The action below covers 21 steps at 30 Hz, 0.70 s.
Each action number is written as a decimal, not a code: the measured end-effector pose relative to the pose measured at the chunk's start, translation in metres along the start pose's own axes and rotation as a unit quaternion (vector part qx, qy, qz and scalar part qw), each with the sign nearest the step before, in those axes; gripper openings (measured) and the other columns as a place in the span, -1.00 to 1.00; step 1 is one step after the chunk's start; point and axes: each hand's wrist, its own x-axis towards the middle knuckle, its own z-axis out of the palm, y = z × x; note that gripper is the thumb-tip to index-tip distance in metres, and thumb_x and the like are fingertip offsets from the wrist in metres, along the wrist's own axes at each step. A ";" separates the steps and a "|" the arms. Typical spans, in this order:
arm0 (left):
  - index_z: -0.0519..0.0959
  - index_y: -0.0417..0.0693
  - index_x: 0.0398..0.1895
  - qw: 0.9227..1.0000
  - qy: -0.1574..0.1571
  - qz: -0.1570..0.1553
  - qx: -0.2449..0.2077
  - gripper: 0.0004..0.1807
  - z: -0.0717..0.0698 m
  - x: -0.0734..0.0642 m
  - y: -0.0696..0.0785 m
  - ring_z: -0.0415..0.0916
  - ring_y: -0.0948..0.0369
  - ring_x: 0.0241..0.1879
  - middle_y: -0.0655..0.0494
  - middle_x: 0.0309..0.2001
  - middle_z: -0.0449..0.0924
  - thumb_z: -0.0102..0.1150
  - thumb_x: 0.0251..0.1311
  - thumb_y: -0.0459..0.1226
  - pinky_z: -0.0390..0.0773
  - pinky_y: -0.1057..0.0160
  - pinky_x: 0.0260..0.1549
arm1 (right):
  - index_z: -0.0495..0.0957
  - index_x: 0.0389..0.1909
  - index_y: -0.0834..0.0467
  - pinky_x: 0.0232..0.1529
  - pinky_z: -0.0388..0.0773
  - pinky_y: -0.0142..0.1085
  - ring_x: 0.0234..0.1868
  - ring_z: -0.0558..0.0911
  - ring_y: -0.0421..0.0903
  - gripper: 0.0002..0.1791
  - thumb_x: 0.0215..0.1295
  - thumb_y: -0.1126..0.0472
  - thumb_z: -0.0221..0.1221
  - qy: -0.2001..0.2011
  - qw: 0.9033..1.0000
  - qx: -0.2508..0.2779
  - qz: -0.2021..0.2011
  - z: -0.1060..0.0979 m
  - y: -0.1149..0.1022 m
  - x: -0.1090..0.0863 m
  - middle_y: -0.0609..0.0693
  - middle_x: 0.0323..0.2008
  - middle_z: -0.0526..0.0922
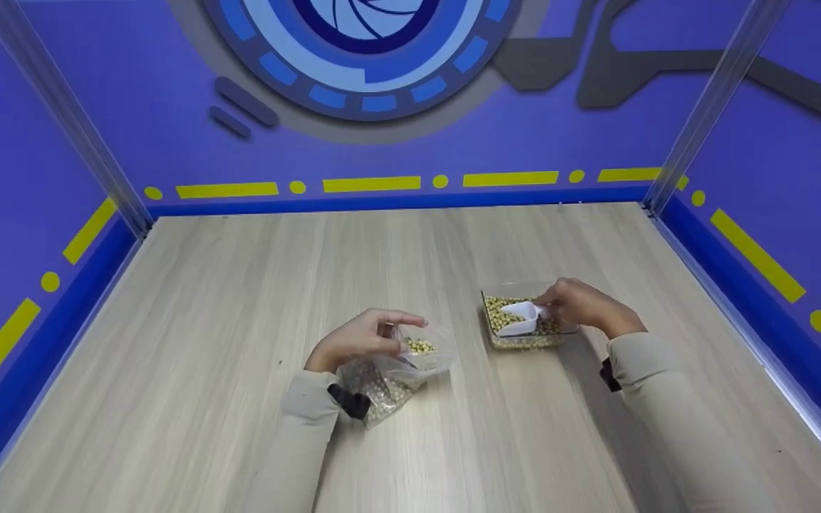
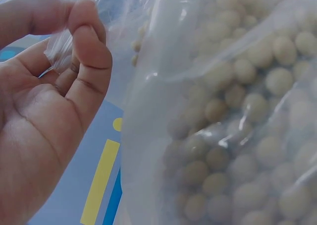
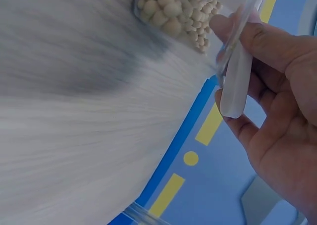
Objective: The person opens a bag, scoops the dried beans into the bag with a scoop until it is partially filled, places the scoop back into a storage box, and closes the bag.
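My left hand [image 1: 355, 339] pinches the upper edge of a clear plastic bag [image 1: 389, 399] part-filled with round, pale yellow beans that look like soybeans. In the left wrist view, thumb and fingertips grip the bag's thin film, and the beans [image 2: 237, 116] bulge behind it. My right hand [image 1: 591, 308] holds a white scoop [image 1: 522, 320] by its handle. The scoop's bowl lies over the same kind of beans in a clear rectangular box [image 1: 524, 344], to the right of the bag. In the right wrist view, the scoop handle [image 3: 236, 86] passes between thumb and fingers, beside the box wall.
A light wood-grain table [image 1: 239, 285] lies under both hands. Blue panels with yellow markings [image 1: 371, 184] rise at the back and both sides, joined by metal corner posts [image 1: 703, 100]. Dark bands [image 1: 348, 401] sit at both wrists.
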 end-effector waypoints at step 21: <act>0.47 -0.23 0.24 1.000 0.007 -0.001 0.028 -0.46 0.000 0.002 -0.005 0.11 0.36 -0.66 0.18 -0.54 0.44 0.13 0.10 -0.51 0.31 0.39 -0.55 | 0.74 -0.18 0.17 -0.30 0.57 -0.03 -0.29 0.68 0.04 -0.71 0.00 0.39 0.37 0.064 0.992 -0.108 0.006 0.004 0.000 0.003 0.08 -0.28 0.76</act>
